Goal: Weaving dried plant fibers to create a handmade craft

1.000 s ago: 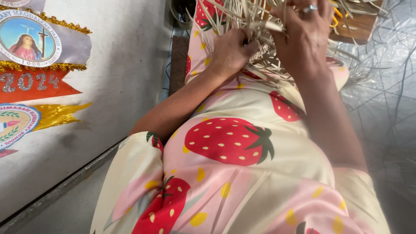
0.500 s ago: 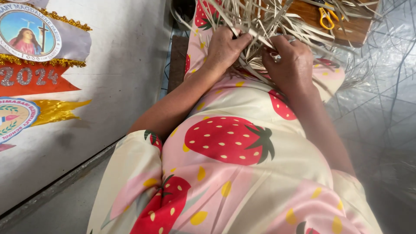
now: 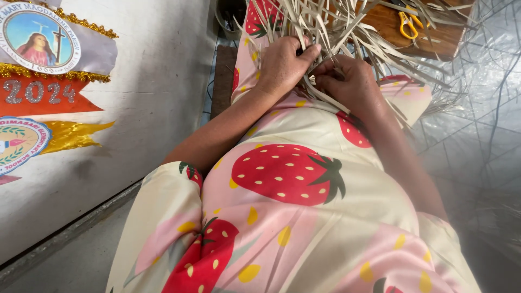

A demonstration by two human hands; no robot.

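- At the far left, a pale wall (image 3: 157, 97) is seen, hung with a round pictured badge edged in gold tinsel (image 3: 38, 40), an orange pennant (image 3: 46, 97) and a gold ribbon (image 3: 70, 135).
- Along the foot of the wall, a grey floor (image 3: 81, 260) is shown.
- The near middle is filled by a cream and pink dress printed with red strawberries (image 3: 287, 179), worn by the person.
- The left hand (image 3: 282, 65) is laid on a bundle of pale dried leaf strips (image 3: 325, 27) held over the lap, its fingers curled and closed around several strips.
- The right hand (image 3: 350, 81) is set just beside the left one, almost touching it, and is pinched shut on strips of the same bundle.
- The strips are fanned out far and to the right of the hands, and a few are trailed down across the dress.
- Beyond the hands, a brown wooden surface (image 3: 439, 40) is partly covered by strips, and yellow-handled scissors (image 3: 406, 24) are lying on it.
- At the far right, a shiny grey floor covering (image 3: 483, 130) is seen, with loose strips scattered on it.
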